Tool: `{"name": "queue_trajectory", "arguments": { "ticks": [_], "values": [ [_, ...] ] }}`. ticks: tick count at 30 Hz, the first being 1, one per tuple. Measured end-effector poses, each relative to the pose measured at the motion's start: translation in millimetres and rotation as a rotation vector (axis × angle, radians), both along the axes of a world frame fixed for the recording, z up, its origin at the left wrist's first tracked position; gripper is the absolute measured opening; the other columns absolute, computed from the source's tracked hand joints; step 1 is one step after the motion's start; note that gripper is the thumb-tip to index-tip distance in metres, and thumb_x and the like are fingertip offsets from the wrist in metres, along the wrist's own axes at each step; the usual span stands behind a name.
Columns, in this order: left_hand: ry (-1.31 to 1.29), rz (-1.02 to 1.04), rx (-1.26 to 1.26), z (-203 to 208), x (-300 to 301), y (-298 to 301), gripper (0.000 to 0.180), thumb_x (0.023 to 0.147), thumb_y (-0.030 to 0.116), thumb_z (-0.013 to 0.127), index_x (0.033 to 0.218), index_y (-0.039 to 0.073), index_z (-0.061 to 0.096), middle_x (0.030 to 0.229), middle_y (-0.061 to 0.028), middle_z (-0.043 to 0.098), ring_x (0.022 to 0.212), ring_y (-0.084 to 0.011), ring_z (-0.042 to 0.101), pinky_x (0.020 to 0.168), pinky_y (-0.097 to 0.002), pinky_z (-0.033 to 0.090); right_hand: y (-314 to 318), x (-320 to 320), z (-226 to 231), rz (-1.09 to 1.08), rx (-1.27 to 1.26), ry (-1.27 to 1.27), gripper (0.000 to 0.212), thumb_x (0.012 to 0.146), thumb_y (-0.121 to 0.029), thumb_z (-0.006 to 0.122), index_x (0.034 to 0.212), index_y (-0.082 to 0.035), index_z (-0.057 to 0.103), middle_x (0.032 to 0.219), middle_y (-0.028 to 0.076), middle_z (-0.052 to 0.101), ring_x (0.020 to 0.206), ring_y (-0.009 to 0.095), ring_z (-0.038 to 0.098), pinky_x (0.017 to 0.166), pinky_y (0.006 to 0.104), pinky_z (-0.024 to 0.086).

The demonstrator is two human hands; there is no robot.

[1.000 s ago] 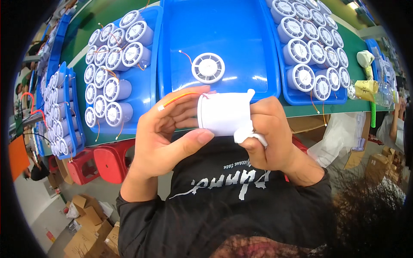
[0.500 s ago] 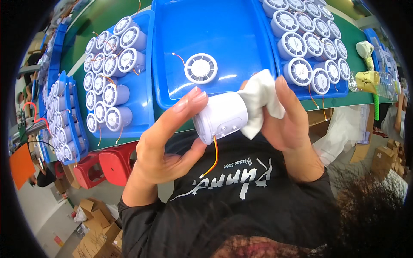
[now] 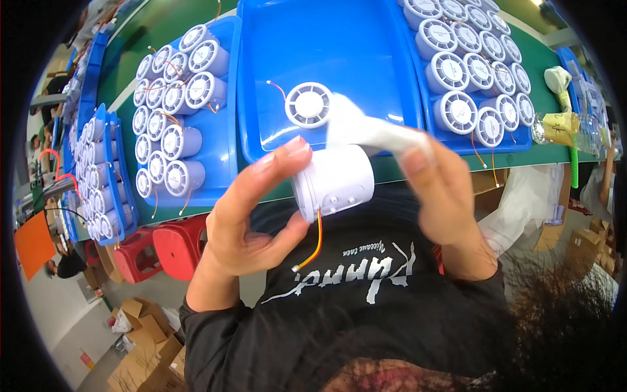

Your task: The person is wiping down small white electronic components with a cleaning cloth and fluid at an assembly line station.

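Observation:
My left hand grips a white cylindrical plastic housing by one end, thumb below and fingers above. Red, yellow and dark wires hang from its underside and end in a small white connector. In my right hand is a white cloth, blurred by motion, its loose part above the housing's upper edge. Whether the cloth touches the housing, I cannot tell. Just beyond, a similar round unit with a slotted rim stands in the middle blue tray, its thin wire reaching left.
Several like units fill the left blue tray and the right blue tray on the green table. A clear bottle with a yellow label lies at the right. Red stools and cardboard boxes are below left.
My right hand has swung the cloth from the housing's right end up and left over its top. The housing stays in my left hand, tilted slightly differently.

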State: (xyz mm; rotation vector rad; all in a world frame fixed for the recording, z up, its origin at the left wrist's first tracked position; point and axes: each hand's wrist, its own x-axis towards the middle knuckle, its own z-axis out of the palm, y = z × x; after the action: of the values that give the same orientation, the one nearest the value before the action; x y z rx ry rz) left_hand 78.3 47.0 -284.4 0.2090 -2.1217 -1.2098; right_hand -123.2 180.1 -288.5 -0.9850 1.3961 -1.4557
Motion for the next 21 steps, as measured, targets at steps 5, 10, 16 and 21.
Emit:
{"name": "queue_trajectory", "arguments": {
  "ticks": [5,10,16,21],
  "values": [
    [0.045,-0.044,-0.05,2,0,-5,0.08,0.069,-0.018,0.067,0.141,-0.001,0.035,0.123,-0.0291,0.059,0.122,-0.0418,0.054,0.103,-0.0486,0.042,15,-8,-17,-0.104,-0.019,-0.488,0.051,0.102,-0.032,0.042,0.13,0.011,0.046,0.123,0.021,0.059,0.113,0.03,0.059,0.097,0.0422,0.046],
    [0.043,-0.065,-0.069,-1,1,-7,0.08,0.069,-0.019,0.067,0.141,-0.001,0.035,0.123,-0.03,0.058,0.122,-0.0426,0.054,0.102,-0.0494,0.043,17,-2,-19,-0.161,-0.018,-0.558,0.051,0.102,-0.032,0.044,0.13,0.01,0.046,0.125,0.02,0.058,0.113,0.03,0.059,0.097,0.0428,0.046],
    [0.068,-0.044,-0.076,-6,1,-5,0.09,0.067,-0.019,0.068,0.145,0.009,0.031,0.13,-0.0324,0.051,0.118,-0.0455,0.055,0.097,-0.0503,0.048,12,-1,-10,-0.175,0.006,-0.339,0.051,0.1,-0.033,0.048,0.13,0.009,0.048,0.126,0.02,0.057,0.116,0.028,0.056,0.1,0.041,0.043],
    [0.041,-0.056,-0.106,-5,3,-3,0.097,0.067,-0.019,0.07,0.147,0.015,0.027,0.136,-0.0336,0.041,0.119,-0.0467,0.054,0.092,-0.0511,0.052,-19,2,10,0.048,-0.418,0.791,0.037,0.086,-0.015,0.064,0.119,0.001,0.06,0.121,0.016,0.062,0.113,0.031,0.059,0.096,0.0417,0.045]
  ]
}}
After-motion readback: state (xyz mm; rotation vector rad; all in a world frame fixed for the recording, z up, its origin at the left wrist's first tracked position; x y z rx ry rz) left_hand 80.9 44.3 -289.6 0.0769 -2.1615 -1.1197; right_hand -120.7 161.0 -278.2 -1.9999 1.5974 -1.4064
